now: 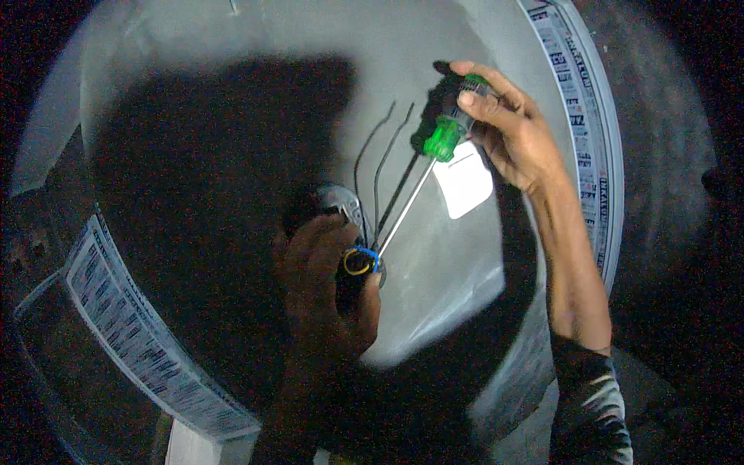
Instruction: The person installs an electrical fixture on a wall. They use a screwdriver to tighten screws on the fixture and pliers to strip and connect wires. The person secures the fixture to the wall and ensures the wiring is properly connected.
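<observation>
My right hand (508, 124) is closed around the green and clear handle of a screwdriver (443, 139). Its steel shaft slants down to the left, and the tip meets a small dark fitting (353, 291) with looped blue and yellow wires (358, 261). My left hand (322, 271), deep in shadow, grips that fitting between thumb and fingers. A round silvery part (341, 200) shows just beyond the left fingers; its exact kind is unclear. Two thin dark lines, wires or their shadows, run upward from the fitting. Shadow hides most of the left fingers.
Behind the hands spreads a smooth pale panel (294, 31), with large dark shadows and a bright patch of light (467, 182). A curved edge strip (581, 116) with printed film borders it on the right. A similar printed strip (147, 333) lies at lower left.
</observation>
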Demonstrator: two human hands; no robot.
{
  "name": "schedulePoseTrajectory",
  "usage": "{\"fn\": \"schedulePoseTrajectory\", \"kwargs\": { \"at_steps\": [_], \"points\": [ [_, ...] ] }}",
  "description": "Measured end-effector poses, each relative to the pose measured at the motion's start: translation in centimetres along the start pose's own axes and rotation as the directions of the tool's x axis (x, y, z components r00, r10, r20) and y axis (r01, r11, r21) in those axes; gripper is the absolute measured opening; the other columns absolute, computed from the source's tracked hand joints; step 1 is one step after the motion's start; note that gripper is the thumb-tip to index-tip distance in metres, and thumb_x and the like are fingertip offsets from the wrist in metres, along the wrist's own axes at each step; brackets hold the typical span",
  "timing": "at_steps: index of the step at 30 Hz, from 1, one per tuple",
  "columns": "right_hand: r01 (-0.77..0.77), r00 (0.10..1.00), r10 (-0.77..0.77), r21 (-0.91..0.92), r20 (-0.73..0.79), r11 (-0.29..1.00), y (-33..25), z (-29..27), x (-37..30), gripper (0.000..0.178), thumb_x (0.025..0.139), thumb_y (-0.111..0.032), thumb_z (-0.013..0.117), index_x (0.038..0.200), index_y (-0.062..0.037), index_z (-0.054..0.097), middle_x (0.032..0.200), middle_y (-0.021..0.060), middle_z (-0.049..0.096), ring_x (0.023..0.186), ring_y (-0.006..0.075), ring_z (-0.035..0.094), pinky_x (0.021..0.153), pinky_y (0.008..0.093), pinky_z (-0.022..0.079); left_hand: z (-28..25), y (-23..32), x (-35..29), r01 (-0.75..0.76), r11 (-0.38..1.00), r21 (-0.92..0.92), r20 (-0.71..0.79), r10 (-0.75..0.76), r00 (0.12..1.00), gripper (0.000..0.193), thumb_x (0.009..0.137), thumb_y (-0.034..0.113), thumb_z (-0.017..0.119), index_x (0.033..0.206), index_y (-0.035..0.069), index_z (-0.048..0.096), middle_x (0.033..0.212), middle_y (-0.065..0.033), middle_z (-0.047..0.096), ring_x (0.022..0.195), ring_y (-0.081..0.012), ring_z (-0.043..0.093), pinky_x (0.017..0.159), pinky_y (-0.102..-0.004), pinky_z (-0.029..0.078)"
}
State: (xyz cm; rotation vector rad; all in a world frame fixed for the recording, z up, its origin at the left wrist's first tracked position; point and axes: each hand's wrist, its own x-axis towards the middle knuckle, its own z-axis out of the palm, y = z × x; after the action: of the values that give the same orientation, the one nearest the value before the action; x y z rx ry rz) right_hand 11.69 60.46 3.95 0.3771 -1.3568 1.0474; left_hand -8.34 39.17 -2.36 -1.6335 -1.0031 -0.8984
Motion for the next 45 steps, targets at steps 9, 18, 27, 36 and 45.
{"fn": "schedulePoseTrajectory", "kwargs": {
  "at_steps": [9, 18, 27, 36, 45],
  "points": [
    [-0.144, 0.983, 0.092, -0.354, -0.161, 0.924, -3.9, 3.3, -7.6, 0.024, 0.085, -0.019, 0.068, 0.100, 0.0005, 0.068, 0.070, 0.0060, 0.066, 0.050, 0.0160, 0.060, 0.050, 0.0270, 0.049, -5.3, -1.1, 3.1, 0.369, 0.929, -0.032, 0.134, -0.362, 0.923, 0.036, 0.081, 0.009, 0.075, 0.116, 0.003, 0.066, 0.114, -0.0172, 0.068, 0.110, -0.0328, 0.066, 0.104, -0.0473, 0.044],
    [0.122, 0.976, -0.027, -0.437, 0.217, 0.891, 1.6, 7.9, -9.5, 0.008, 0.085, 0.004, 0.074, 0.092, -0.0002, 0.072, 0.085, 0.0064, 0.071, 0.079, 0.0117, 0.065, 0.071, 0.0282, 0.052, -5.8, -2.8, 2.8, 0.357, 0.891, -0.282, 0.286, -0.277, 0.917, 0.023, 0.083, 0.007, 0.077, 0.104, 0.000, 0.070, 0.104, -0.0144, 0.073, 0.098, -0.0245, 0.071, 0.086, -0.0357, 0.056],
    [0.223, 0.965, -0.119, -0.494, 0.234, 0.840, 2.0, 8.8, -8.8, 0.007, 0.086, 0.002, 0.068, 0.092, -0.0009, 0.068, 0.082, 0.0108, 0.069, 0.077, 0.0175, 0.067, 0.069, 0.0322, 0.052, -5.0, -5.9, 2.5, 0.346, 0.849, -0.399, 0.424, -0.164, 0.891, 0.018, 0.087, 0.005, 0.073, 0.104, 0.001, 0.070, 0.112, -0.0149, 0.073, 0.103, -0.0247, 0.072, 0.091, -0.0364, 0.056],
    [0.290, 0.957, -0.213, -0.630, 0.198, 0.720, 1.7, 10.1, -8.6, 0.012, 0.081, 0.006, 0.066, 0.092, 0.0019, 0.067, 0.083, 0.0140, 0.066, 0.076, 0.0240, 0.068, 0.068, 0.0337, 0.052, -5.0, -4.2, 3.6, 0.476, 0.833, -0.281, 0.388, -0.355, 0.850, 0.016, 0.089, 0.012, 0.071, 0.101, 0.001, 0.073, 0.099, -0.0156, 0.075, 0.090, -0.0254, 0.073, 0.082, -0.0362, 0.056],
    [0.319, 0.947, -0.256, -0.658, 0.193, 0.683, 1.8, 10.5, -8.5, 0.015, 0.080, 0.002, 0.067, 0.095, 0.0015, 0.068, 0.082, 0.0159, 0.064, 0.074, 0.0286, 0.067, 0.068, 0.0354, 0.052, -4.0, -5.1, 8.4, -0.033, 0.974, -0.222, 0.416, 0.126, 0.901, 0.018, 0.081, 0.018, 0.073, 0.088, 0.001, 0.071, 0.079, -0.0176, 0.067, 0.073, -0.0370, 0.066, 0.068, -0.0442, 0.052]
  ]
}}
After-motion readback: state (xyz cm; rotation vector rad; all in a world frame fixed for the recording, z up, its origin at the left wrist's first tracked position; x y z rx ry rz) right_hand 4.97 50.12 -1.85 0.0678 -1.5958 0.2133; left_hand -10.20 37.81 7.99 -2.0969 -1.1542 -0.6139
